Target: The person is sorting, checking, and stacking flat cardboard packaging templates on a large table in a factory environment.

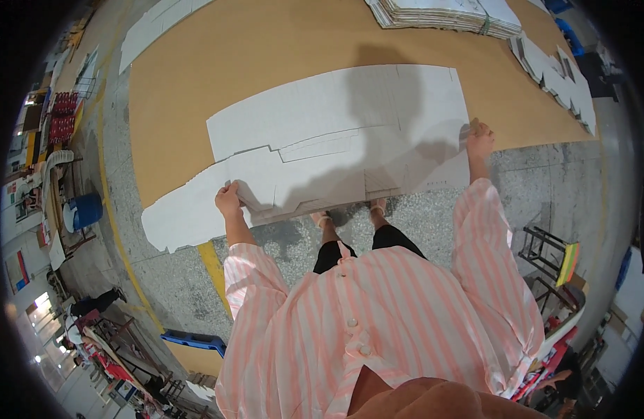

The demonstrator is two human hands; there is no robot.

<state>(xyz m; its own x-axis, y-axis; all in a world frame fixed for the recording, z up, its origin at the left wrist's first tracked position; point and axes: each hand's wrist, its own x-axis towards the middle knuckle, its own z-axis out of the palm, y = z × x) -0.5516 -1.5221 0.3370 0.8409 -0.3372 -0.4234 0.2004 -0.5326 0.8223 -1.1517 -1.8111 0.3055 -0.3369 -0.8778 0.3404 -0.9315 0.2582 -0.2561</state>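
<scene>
With left hand (pixel 228 199) and right hand (pixel 480 137) fingers pinched nearly closed, gripped a white sheet (pixel 315 179) at near and right edges, partly overhanging the brown surface (pixel 171 112); risked creases from uneven pull or sagging.

The white card (pixel 287 115) in front of you looks like stiff paper stock, matt and mostly smooth. Your worktop (pixel 175 140) shows a flat, matt brown face like kraft paper or board. The stack (pixel 440 15) beyond also looks like paper card, its layered edges rougher. Your striped shirt (pixel 399 307) is thin cloth with a satiny sheen on the sleeves; your black legwear (pixel 399 241) is matt fabric. The floor (pixel 175 286) looks like rough, speckled concrete, and the blue drum (pixel 84 211) like smooth plastic.
</scene>
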